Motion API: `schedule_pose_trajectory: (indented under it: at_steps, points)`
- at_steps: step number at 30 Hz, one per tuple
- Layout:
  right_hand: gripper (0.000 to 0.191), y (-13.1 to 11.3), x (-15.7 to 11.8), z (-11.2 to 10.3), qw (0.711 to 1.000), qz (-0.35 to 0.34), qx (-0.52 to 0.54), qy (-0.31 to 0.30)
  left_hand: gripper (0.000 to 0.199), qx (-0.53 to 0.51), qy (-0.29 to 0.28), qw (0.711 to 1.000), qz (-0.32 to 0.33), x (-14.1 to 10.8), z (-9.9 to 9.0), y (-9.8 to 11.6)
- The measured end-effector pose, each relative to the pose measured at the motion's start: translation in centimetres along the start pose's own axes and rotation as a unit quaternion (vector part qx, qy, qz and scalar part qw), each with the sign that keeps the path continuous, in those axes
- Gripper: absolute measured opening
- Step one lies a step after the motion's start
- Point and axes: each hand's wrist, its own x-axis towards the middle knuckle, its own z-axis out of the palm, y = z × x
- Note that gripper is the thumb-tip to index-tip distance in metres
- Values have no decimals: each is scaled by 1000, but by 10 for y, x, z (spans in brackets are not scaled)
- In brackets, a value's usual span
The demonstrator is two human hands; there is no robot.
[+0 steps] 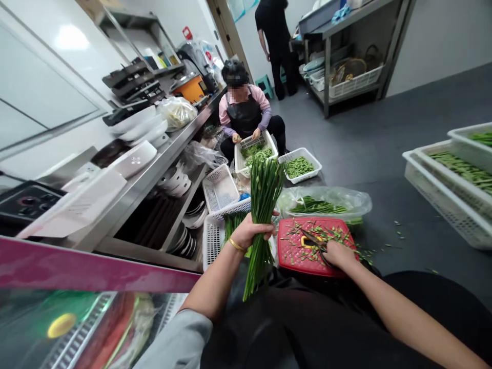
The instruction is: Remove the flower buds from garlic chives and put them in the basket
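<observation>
Upright in front of me is a bunch of long green stems point(265, 192), with my left hand point(251, 231) wrapped around its middle. My right hand point(338, 254) grips a pair of dark scissors point(313, 239) over a red quilted surface point(286, 256), which is strewn with short green cuttings. A white basket point(210, 246) with more green stems stands just behind my left wrist. Beyond the red surface lies a clear plastic bag point(359, 201) with green stems in it.
Opposite me a seated person point(246, 110) works over a white basket point(238, 163). Another basket point(317, 166) holds green pieces. Stacked baskets point(442, 189) stand at right, a steel counter point(154, 169) at left. A person in black point(274, 41) stands far back.
</observation>
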Motion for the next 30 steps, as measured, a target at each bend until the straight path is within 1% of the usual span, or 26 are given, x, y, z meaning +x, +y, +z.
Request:
schedule_pose_trajectory:
  at_steps: [2, 3, 5, 7, 8, 10, 12, 13, 15, 16, 17, 19, 20, 21, 22, 23, 25, 26, 27, 28, 29, 30]
  points:
    - [19, -5, 2, -6, 1000, 7, -12, 2, 64, -3, 3, 1000, -13, -3, -2, -3]
    - [20, -9, 4, -14, 1000, 10, -17, 5, 65, -6, 4, 1000, -18, -4, -3, -5]
    - [30, -21, 6, -38, 1000, 8, -20, 17, 64, -13, 2, 1000, -23, -4, -5, -9]
    - [43, -41, 9, -68, 998, -21, 49, 42, 61, -21, -7, 999, -30, -3, -2, -15]
    - [46, -52, 9, -84, 988, -47, 137, 58, 59, -24, -13, 999, -36, -2, 0, -18]
    - [49, -76, 10, -107, 944, -96, 309, 70, 52, -26, -29, 998, -49, -1, 6, -25]
    - [47, -97, 10, -115, 888, -118, 439, 64, 43, -33, -51, 997, -57, -1, 12, -33]
    - [46, -104, 10, -114, 864, -121, 486, 58, 42, -46, -60, 995, -59, -1, 13, -37]
    - [43, -113, 9, -102, 822, -120, 554, 57, 46, -91, -69, 991, -64, -4, 13, -44]
    - [42, -114, 9, -95, 808, -118, 574, 61, 48, -114, -69, 989, -68, -6, 11, -47]
    - [41, -114, 9, -88, 802, -115, 583, 64, 49, -130, -64, 987, -71, -8, 9, -49]
    - [40, -110, 9, -82, 806, -117, 578, 56, 46, -133, -50, 987, -71, -11, 5, -51]
    - [41, -107, 8, -83, 813, -125, 567, 45, 43, -122, -42, 989, -69, -13, 3, -52]
    - [43, -102, 6, -89, 824, -136, 549, 38, 41, -110, -34, 991, -64, -14, 1, -51]
    - [44, -96, 3, -97, 838, -142, 525, 48, 39, -98, -27, 993, -61, -15, -1, -51]
    - [45, -91, -2, -109, 854, -143, 492, 88, 38, -87, -23, 994, -58, -15, -2, -50]
    - [37, -81, -16, -136, 884, -131, 384, 231, 36, -70, -22, 996, -56, -15, -3, -48]
    - [31, -78, -23, -150, 893, -128, 310, 302, 36, -63, -24, 996, -55, -14, -3, -47]
    - [26, -77, -30, -162, 897, -135, 232, 350, 36, -58, -28, 996, -56, -13, -3, -47]
    - [22, -78, -35, -172, 903, -157, 156, 369, 36, -56, -32, 996, -56, -12, -2, -46]
    - [20, -79, -38, -179, 909, -190, 88, 360, 37, -55, -38, 996, -58, -11, -1, -46]
    - [19, -81, -38, -183, 913, -226, 31, 337, 37, -56, -44, 996, -61, -10, 1, -45]
